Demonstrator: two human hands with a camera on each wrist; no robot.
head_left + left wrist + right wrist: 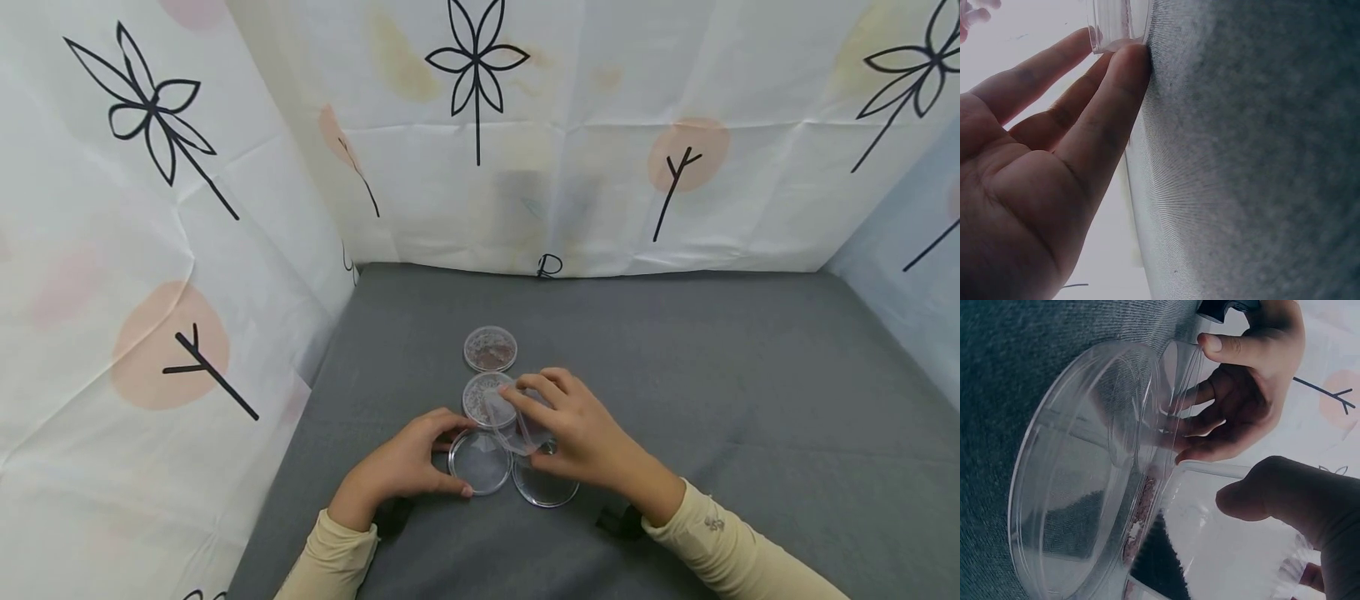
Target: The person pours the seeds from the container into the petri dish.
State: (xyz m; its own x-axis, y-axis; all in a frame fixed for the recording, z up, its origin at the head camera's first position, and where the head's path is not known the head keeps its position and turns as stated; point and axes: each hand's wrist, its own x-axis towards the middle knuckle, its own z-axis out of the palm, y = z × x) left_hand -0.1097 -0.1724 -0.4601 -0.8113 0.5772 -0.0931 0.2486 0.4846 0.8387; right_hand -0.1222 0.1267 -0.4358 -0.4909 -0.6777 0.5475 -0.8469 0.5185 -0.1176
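My left hand (pixel 405 458) grips the rim of a clear petri dish (pixel 480 473), thumb at the near side and fingers at the far side. In the left wrist view the thumb and fingertips touch the dish's clear wall (pixel 1109 28). My right hand (pixel 585 433) holds a clear plastic container (pixel 1204 531), tilted over the dishes; its contents cannot be made out. Partly beneath that hand lies another clear petri dish (pixel 546 492), large in the right wrist view. Just beyond, a petri dish (pixel 480 398) holding small bits is partly covered by the container.
Farthest away, a petri dish (pixel 491 354) with reddish-brown bits stands on the grey cloth (pixel 712 375). White patterned fabric (pixel 585 192) hangs at the back and sides. Dark devices (pixel 621 523) sit at the wrists.
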